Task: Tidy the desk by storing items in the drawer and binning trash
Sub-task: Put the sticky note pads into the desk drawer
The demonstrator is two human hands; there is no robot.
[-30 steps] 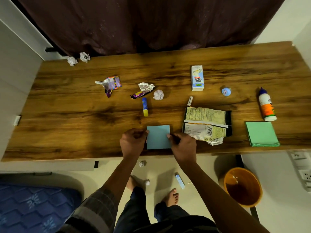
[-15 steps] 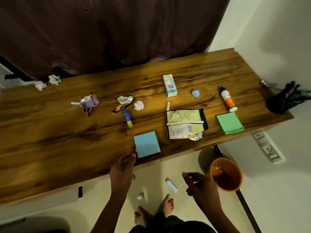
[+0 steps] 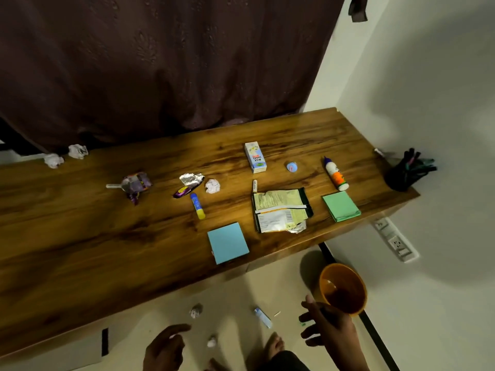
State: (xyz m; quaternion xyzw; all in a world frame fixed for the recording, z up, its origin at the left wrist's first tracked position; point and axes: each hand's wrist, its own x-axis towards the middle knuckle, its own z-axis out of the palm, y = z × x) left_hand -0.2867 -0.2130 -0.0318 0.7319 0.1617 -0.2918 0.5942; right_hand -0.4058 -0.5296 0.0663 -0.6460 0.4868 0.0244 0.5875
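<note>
The wooden desk (image 3: 80,250) carries a blue sticky-note pad (image 3: 228,243) at its front edge, a green pad (image 3: 341,206), torn food packets (image 3: 281,210), a glue stick (image 3: 197,206), a glue bottle (image 3: 335,174), a milk shake carton (image 3: 255,157), crumpled paper (image 3: 213,186) and foil wrappers (image 3: 190,183). An orange bin (image 3: 344,289) stands on the floor under the desk's right end. My right hand (image 3: 326,321) hovers beside the bin, fingers spread. My left hand (image 3: 166,349) is low over the floor, fingers loosely apart. Neither holds anything that I can see.
Two paper balls (image 3: 65,155) lie at the desk's far left edge, a purple wrapper (image 3: 134,184) sits left of centre, and a black pen holder (image 3: 403,174) stands at the right end. On the floor lie paper balls (image 3: 196,310), a small tube (image 3: 263,317) and my bare foot (image 3: 276,346).
Both hands left the blue pad and dropped below the desk edge. My right hand swung right toward the orange bin. My view turned right, bringing the pen holder and wall into sight.
</note>
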